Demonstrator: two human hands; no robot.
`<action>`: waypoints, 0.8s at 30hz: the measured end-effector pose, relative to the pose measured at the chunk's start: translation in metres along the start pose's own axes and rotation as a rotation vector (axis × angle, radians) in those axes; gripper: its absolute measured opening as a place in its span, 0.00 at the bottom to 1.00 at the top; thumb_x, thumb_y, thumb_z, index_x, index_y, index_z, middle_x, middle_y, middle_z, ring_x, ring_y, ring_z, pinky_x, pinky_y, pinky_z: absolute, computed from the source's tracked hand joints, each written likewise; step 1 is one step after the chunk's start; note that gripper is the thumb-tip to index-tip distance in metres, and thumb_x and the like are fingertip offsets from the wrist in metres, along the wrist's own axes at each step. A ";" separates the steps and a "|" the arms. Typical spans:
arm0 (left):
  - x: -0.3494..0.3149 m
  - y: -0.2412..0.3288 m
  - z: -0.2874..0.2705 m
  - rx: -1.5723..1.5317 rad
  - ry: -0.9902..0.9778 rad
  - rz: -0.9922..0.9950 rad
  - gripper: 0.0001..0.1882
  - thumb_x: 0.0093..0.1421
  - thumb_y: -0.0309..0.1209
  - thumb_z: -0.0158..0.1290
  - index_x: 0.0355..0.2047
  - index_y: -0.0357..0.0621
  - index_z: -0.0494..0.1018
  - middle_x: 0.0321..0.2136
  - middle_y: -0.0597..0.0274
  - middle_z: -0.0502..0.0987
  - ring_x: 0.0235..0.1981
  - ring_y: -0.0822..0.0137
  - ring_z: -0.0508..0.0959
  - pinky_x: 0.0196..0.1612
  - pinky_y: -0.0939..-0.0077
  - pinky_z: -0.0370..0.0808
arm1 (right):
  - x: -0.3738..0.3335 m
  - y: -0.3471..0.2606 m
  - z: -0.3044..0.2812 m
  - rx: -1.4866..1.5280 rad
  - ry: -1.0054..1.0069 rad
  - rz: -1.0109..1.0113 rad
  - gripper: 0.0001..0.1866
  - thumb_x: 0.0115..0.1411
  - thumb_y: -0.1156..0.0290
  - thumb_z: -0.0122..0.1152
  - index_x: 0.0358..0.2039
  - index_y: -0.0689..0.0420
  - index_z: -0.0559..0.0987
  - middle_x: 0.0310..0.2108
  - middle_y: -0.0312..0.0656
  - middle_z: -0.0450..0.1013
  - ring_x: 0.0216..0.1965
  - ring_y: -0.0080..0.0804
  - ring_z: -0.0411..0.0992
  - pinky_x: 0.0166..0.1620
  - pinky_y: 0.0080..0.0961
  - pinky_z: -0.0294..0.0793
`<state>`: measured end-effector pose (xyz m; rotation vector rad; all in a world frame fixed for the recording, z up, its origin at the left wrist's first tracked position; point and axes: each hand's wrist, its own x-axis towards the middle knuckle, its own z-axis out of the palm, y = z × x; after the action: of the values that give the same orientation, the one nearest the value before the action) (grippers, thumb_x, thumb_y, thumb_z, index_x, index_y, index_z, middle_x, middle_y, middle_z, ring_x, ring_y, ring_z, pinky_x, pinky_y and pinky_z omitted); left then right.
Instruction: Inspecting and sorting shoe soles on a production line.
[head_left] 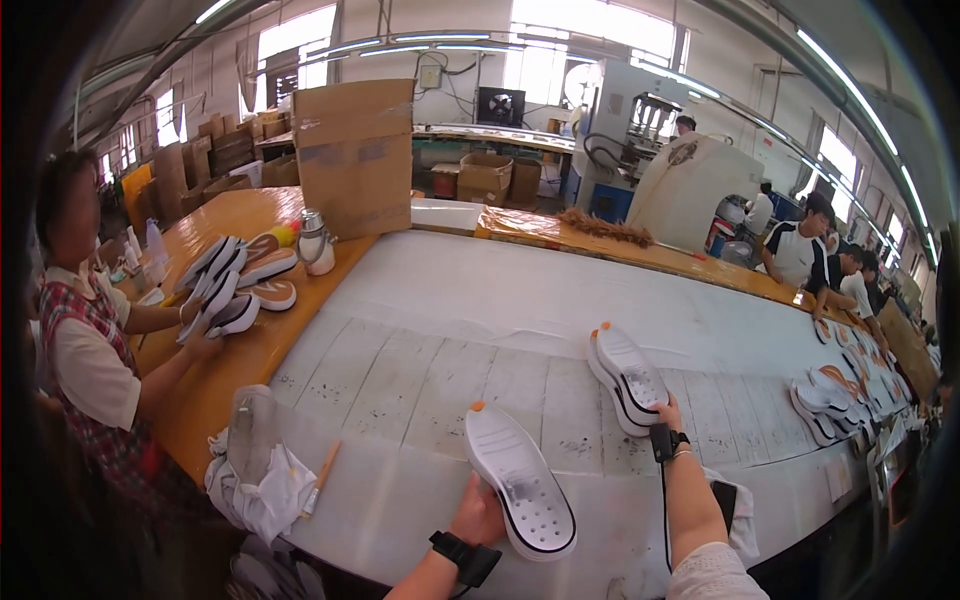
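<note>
Left hand (478, 514): at the left edge of a single white shoe sole (522, 482), toward its heel half. Thumb side visible along the sidewall; remaining fingers mostly hidden, presumably curled beneath. Reads as pinching the rim. Sole lies to the right of this hand and reaches beyond it, orange-tipped toe pointing away from the person, perforated heel nearest. Whether it sits flat on the white-topped desk (430, 275) or is slightly raised: cannot tell.

Handling estimate, single sole: probably light, a moulded foam or rubber piece, springy rather than rigid, able to bend along its length. Unlikely to break; smooth sidewall may be a little slick, and the pale surface likely marks easily. Best hold judged to be the thick sidewall near the heel, thumb above and fingers below, leaving the inner face clear.

Farther right: two overlapping shoe soles (632, 374), one largely covering the other, orange tips also pointing away. Estimate: still light, but the two could slide over each other if only the upper one were gripped; a hold spanning both edges seems safer.

Right hand (670, 412): at the heel end of these two, on their right side, fingers bent round the edge. Appears to pinch the upper sole; grip on the lower one cannot be confirmed. Both soles extend forward and left from this hand.
</note>
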<state>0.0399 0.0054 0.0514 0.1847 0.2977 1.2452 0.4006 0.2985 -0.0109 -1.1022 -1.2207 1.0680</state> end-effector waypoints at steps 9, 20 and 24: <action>0.000 0.000 -0.002 0.016 -0.068 0.052 0.31 0.59 0.50 0.39 0.56 0.40 0.55 0.54 0.56 0.62 0.56 0.56 0.61 0.59 0.61 0.53 | -0.159 -0.128 0.081 0.937 -0.415 0.827 0.34 0.40 0.61 0.57 0.50 0.59 0.65 0.54 0.48 0.59 0.55 0.54 0.55 0.54 0.61 0.50; -0.033 -0.014 0.018 0.917 -0.087 0.474 0.55 0.45 0.30 0.62 0.62 0.49 0.33 0.59 0.58 0.48 0.57 0.64 0.55 0.55 0.66 0.60 | -0.279 -0.153 0.072 0.505 -0.587 0.691 0.32 0.48 0.76 0.53 0.56 0.58 0.58 0.48 0.46 0.65 0.45 0.38 0.68 0.46 0.35 0.70; -0.052 -0.004 0.047 1.073 -0.028 0.365 0.56 0.44 0.27 0.61 0.62 0.48 0.31 0.59 0.60 0.48 0.55 0.65 0.57 0.53 0.69 0.63 | -0.286 -0.114 0.086 0.462 -0.496 0.731 0.21 0.56 0.71 0.50 0.51 0.62 0.65 0.42 0.45 0.70 0.40 0.35 0.71 0.43 0.31 0.72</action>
<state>0.0442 -0.0441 0.1012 1.2165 0.9220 1.3259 0.3011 0.0029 0.0607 -0.9513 -0.8517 2.1603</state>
